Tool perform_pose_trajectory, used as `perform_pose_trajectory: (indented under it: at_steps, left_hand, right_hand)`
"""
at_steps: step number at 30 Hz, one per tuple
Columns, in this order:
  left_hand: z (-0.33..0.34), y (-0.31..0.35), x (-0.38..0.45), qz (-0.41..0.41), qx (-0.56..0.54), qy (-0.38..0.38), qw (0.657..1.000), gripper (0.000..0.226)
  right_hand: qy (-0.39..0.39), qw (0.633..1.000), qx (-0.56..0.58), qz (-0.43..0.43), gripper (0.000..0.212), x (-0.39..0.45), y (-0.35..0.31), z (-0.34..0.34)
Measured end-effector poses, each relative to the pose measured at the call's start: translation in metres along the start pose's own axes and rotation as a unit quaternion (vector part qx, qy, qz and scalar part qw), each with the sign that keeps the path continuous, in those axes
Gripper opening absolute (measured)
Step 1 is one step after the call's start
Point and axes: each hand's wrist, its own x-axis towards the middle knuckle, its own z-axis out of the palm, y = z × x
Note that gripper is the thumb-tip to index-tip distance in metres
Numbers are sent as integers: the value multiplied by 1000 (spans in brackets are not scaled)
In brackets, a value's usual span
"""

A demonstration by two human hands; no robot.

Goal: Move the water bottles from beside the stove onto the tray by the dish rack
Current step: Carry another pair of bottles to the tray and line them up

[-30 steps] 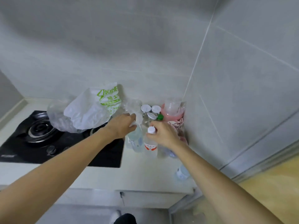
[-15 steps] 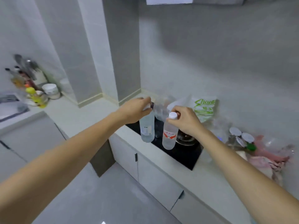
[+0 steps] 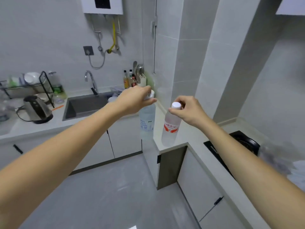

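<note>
Hanging from both hands [image 3: 137, 100] by their caps: two water bottles [image 3: 170, 128].

Kettle [image 3: 35, 109] left of sink [image 3: 85, 105]; stove [image 3: 237, 146] right.

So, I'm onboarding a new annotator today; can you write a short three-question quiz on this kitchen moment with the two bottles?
1. True or false: both bottles hang in the air, held near their caps.
2. Which hand holds the red-labelled water bottle? A) left hand B) right hand
3. Fill in: the blue-printed water bottle is carried toward the side of the kitchen with the sink and the ____ rack.

Key: 1 true; 2 B; 3 dish.
</note>
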Motion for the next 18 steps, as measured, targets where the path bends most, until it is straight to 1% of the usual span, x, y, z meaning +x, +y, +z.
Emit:
perform_pose_trajectory:
  at_steps: [3, 5, 8, 10, 14, 18]
  left_hand:
    - [-14, -79, -3, -56, 16, 4, 998, 43]
    - [-18, -131, -4, -94, 35, 4, 995, 41]
    - [-19, -206, -5, -147, 68, -7, 987, 38]
    - [-18, -255, -8, -185, 75, -13, 980, 40]
    - [-21, -351, -21, -279, 69, -15, 958, 44]
    - [-36, -430, -42, -377, 72, -16, 923, 42]
  right_hand:
    - [-32, 998, 36, -38, 19, 67, -38, 60]
    - [-63, 994, 50, -69, 17, 111, -61, 101]
    - [-106, 985, 68, -116, 17, 175, -86, 165]
    - [-140, 976, 73, -150, 16, 218, -101, 212]
    - [-208, 951, 64, -222, 19, 297, -140, 302]
    - [-272, 916, 41, -293, 24, 361, -194, 380]
